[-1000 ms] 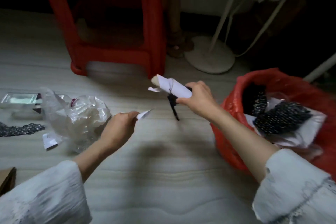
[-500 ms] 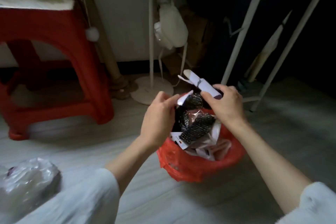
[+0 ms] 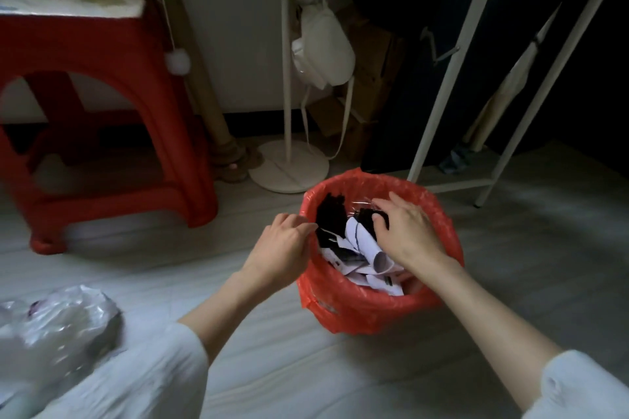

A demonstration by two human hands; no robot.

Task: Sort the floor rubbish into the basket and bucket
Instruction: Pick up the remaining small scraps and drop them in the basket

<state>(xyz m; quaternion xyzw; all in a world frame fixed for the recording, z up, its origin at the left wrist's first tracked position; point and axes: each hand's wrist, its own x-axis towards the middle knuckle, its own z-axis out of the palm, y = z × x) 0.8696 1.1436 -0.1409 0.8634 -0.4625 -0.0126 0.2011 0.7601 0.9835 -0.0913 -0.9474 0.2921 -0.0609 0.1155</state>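
A bucket lined with a red plastic bag (image 3: 354,311) stands on the floor at centre right. It holds white paper scraps, among them a rolled white paper (image 3: 369,247), and black patterned pieces (image 3: 332,214). My right hand (image 3: 406,231) lies flat over the contents with its fingers spread, pressing on them. At the bucket's left rim my left hand (image 3: 284,243) hovers with loosely curled fingers and holds nothing that I can see. A crumpled clear plastic bag (image 3: 58,323) lies on the floor at the lower left.
A red plastic stool (image 3: 112,105) stands at the left. Behind the bucket are a white stand with a round base (image 3: 289,170), a hanging white bag (image 3: 323,44), a wooden post (image 3: 200,85) and the white legs of a rack (image 3: 439,102). No basket is in view.
The view swung from the floor litter to the bucket. Both hands carried the rolled paper and scrap over the bucket and let them go; the right hand now presses the contents.
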